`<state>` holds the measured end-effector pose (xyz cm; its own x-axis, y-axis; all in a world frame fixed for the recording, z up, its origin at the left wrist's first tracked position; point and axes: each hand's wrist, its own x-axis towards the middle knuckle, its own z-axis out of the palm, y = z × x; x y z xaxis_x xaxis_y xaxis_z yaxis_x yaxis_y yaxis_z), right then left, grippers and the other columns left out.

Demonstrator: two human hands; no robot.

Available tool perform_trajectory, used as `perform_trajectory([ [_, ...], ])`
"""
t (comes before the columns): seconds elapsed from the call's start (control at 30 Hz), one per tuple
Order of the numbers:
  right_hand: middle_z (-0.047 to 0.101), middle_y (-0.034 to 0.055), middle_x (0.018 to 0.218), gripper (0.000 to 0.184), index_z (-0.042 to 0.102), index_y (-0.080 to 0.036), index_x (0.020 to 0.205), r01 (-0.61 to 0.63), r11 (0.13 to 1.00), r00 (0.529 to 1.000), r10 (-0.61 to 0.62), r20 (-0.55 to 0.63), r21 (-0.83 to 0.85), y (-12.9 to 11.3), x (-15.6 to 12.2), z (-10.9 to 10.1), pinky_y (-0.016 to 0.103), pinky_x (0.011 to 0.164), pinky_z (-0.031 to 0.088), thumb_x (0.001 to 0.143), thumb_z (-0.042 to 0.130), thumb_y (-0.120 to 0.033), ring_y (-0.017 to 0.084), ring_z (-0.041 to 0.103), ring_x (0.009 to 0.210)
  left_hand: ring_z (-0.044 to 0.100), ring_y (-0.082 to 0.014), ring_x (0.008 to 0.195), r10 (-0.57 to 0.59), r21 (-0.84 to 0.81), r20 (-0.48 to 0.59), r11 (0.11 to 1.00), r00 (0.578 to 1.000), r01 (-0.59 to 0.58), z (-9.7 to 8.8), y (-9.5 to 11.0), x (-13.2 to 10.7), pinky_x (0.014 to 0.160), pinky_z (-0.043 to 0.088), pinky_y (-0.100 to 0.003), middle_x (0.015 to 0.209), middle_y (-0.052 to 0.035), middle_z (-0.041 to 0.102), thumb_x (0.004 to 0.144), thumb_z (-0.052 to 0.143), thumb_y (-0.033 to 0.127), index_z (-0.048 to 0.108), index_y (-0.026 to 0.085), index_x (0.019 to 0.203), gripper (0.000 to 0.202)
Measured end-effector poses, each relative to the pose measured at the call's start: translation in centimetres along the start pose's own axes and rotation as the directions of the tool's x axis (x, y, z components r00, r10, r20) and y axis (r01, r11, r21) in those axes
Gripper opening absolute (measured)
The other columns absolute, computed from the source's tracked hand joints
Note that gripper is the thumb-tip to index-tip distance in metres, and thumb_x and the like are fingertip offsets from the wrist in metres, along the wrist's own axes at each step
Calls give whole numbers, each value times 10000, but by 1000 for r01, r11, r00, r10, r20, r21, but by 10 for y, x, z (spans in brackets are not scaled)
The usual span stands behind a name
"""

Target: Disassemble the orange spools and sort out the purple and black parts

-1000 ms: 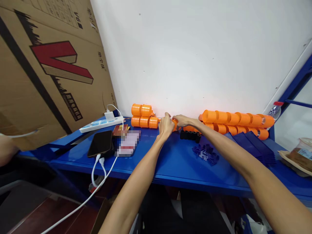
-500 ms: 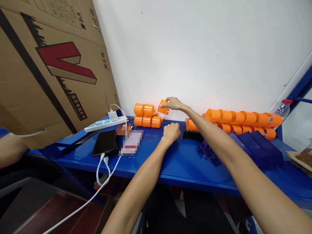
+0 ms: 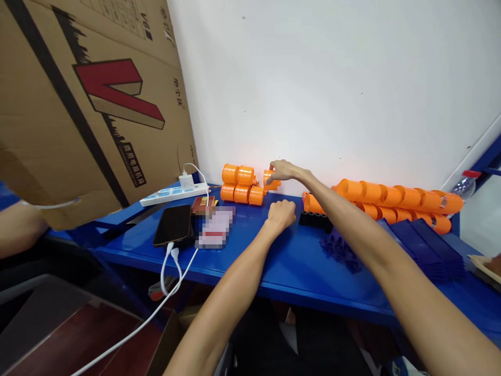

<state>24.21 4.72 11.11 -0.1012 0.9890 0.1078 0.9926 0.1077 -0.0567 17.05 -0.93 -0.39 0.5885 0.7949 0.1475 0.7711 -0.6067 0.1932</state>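
Note:
Pinched in my right hand [image 3: 285, 169] is an orange plastic cylinder [image 3: 270, 179], held on its side close to the white wall. Just left of it lies a two-layer stack of orange cylinders [image 3: 238, 184], also on their sides, with small stubs at their right ends. Below my right hand, my left hand [image 3: 282, 213] rests on the blue table [image 3: 235, 256] as a closed fist; anything inside it is hidden. My right forearm partly covers a long double row of nested orange cylinders [image 3: 370, 191] against the wall.
Right of my fist are black ring-shaped parts [image 3: 315, 219], small dark blue pieces [image 3: 341, 251] and stacked blue sheets [image 3: 432, 248]. Leftward lie a phone [image 3: 173, 224] with white cables, a power strip [image 3: 174, 194] and a big cardboard box [image 3: 97, 156]. Another person's arm [image 3: 19, 228] shows at far left.
My right hand has lowered the orange cylinder slightly and turned it level, beside the stack's upper layer. My left fist stays in place on the table. The view has shifted a little.

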Motion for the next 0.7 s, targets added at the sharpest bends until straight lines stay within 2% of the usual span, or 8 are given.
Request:
perform_trajectory([
  [0.07, 773, 178, 1152, 525, 741, -102, 1184, -13, 996, 999, 16, 43, -85, 4, -6, 4, 335, 737, 534, 829, 830, -479, 305, 736, 966, 684, -349, 1250, 70, 0, 33, 998, 997, -70, 1, 3, 0, 1041, 527, -437, 1295, -237, 711, 958, 534, 173, 728, 148, 1286, 382],
  [0.17, 775, 185, 1161, 509, 742, -102, 1196, 11, 987, 998, 0, 64, -161, 10, -10, 24, 330, 761, 538, 834, 833, -450, 300, 744, 973, 683, -374, 1245, 160, 8, 69, 987, 985, -161, 5, 7, 0, 1042, 533, -457, 1303, -252, 709, 939, 555, 161, 726, 117, 1301, 403],
  [0.3, 772, 199, 1172, 554, 718, -94, 1200, 6, 985, 996, 9, 83, -172, 15, -6, 58, 304, 729, 533, 824, 844, -482, 299, 748, 992, 688, -400, 1224, 202, 31, 69, 978, 977, -204, 11, 5, 5, 1037, 539, -487, 1292, -269, 710, 938, 531, 136, 717, 78, 1306, 416],
  [0.4, 759, 209, 1204, 619, 667, -94, 1263, -21, 988, 997, 32, 77, -150, 15, -1, 74, 292, 690, 528, 805, 864, -461, 295, 754, 979, 700, -400, 1192, 218, 37, 68, 975, 974, -221, 13, 1, 8, 1037, 539, -484, 1221, -264, 740, 931, 510, 100, 744, 61, 1237, 387],
  [0.57, 720, 249, 1275, 657, 629, -80, 1283, -7, 993, 999, 13, 52, -117, 10, 1, 79, 305, 707, 535, 808, 863, -469, 323, 742, 1052, 715, -397, 1152, 218, 36, 60, 975, 974, -220, 14, -1, 10, 1071, 516, -490, 1174, -267, 754, 927, 503, 91, 769, 52, 1161, 356],
  [0.7, 705, 243, 1298, 674, 601, -84, 1313, -18, 997, 998, 23, 56, -81, 5, -3, 80, 311, 732, 542, 818, 849, -468, 326, 729, 1090, 674, -357, 1248, 233, 25, 15, 972, 972, -233, 19, -1, 13, 1140, 464, -463, 1260, -235, 734, 919, 502, 81, 711, 80, 1294, 428],
])
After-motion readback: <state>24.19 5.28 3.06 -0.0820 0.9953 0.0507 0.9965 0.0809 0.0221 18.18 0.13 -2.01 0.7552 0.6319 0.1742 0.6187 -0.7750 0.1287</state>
